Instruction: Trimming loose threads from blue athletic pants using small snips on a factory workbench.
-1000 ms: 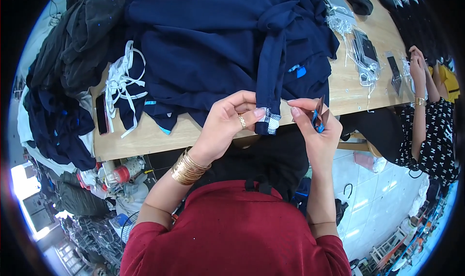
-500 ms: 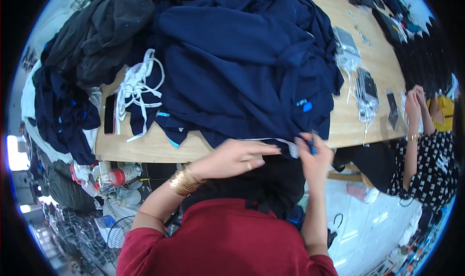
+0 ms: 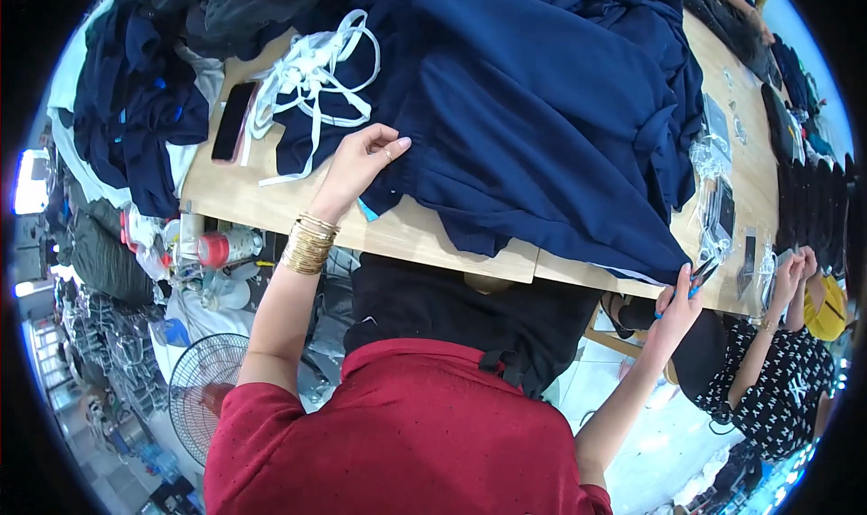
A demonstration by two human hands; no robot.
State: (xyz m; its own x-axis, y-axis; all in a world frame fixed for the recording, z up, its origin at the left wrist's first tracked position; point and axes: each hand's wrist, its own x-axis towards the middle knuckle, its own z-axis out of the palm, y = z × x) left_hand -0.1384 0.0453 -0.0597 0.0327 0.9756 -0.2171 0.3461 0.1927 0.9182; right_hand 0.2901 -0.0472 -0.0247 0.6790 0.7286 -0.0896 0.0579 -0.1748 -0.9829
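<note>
A navy blue garment [image 3: 542, 135] lies spread over the table, its near edge drawn out to a corner at the right. My left hand [image 3: 361, 161] is closed, finger and thumb pinching the garment's gathered left edge. Bangles circle that wrist. At the right corner, my right hand [image 3: 675, 312] is closed around small blue-handled snips [image 3: 695, 289], whose dark blades point up and away. The fingertips of this hand also touch the garment's corner. Along the near edge by it runs a thin white strip [image 3: 632, 274].
White cords [image 3: 312, 77] lie tangled beside a phone [image 3: 235, 122] at the left. Dark clothes [image 3: 135, 108] are heaped behind. Packaged small parts [image 3: 718, 212] sit at the right on the wooden table [image 3: 379, 230]. A co-worker's hands [image 3: 795, 269] are at far right; a fan [image 3: 208, 388] stands lower left.
My hands have moved apart: the left went left and away to the garment's edge, the right went right with the snips. The garment is pulled out toward the right, and the view has shifted.
</note>
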